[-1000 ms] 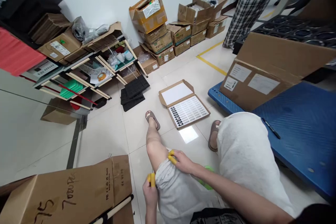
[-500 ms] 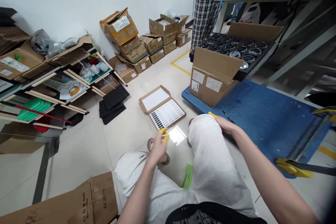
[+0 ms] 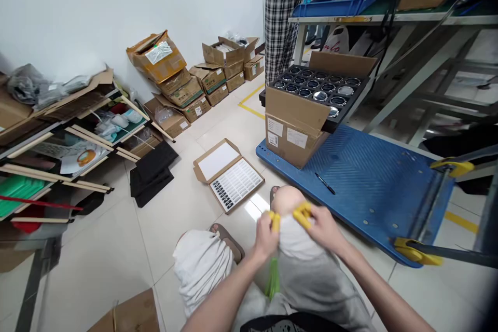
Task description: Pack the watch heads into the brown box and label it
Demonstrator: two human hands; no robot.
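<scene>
pale trouser leg (image 3: pixel 299 246) is found at lower centre of the frame, its hem drawn back from a bare knee (image 3: pixel 288 198). at either side of the hem, the left hand (image 3: pixel 267 236) and the right hand (image 3: pixel 326 228) are held narrow, yellow coverings worn on the fingers; whether cloth is pinched cannot be told through blur. at centre, a shallow open carton (image 3: pixel 197 173) is noted on the floor.
</scene>
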